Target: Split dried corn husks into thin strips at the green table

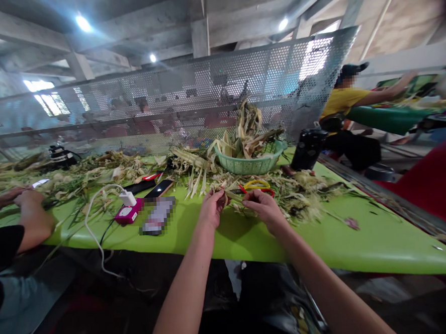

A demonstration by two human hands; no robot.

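Observation:
My left hand (pixel 212 209) is closed, its fingertips pinching one end of a pale green-yellow husk strip (pixel 233 196). At the strip's other end, the fingers of my right hand (pixel 264 210) are pinched too. The strip looks like corn husk and is held just above the table's near side. Right behind my right hand lie yellow loop handles (pixel 257 184) and red handles (pixel 272 191), seemingly of scissors. A heap of shredded husk (pixel 300 197) spreads beside my right hand. Beyond both hands stands a green plastic basket (pixel 251 165) holding dry husks (pixel 248 127).
Left of my hands are a phone (pixel 158 216), a darker phone (pixel 159 189) and a magenta power socket (pixel 129 212) with a white charger and cable. A black bottle (pixel 308 149) stands right. A perforated metal screen (pixel 188 93) backs the green table (pixel 363 244). A co-worker's hands (pixel 31 209) are at left.

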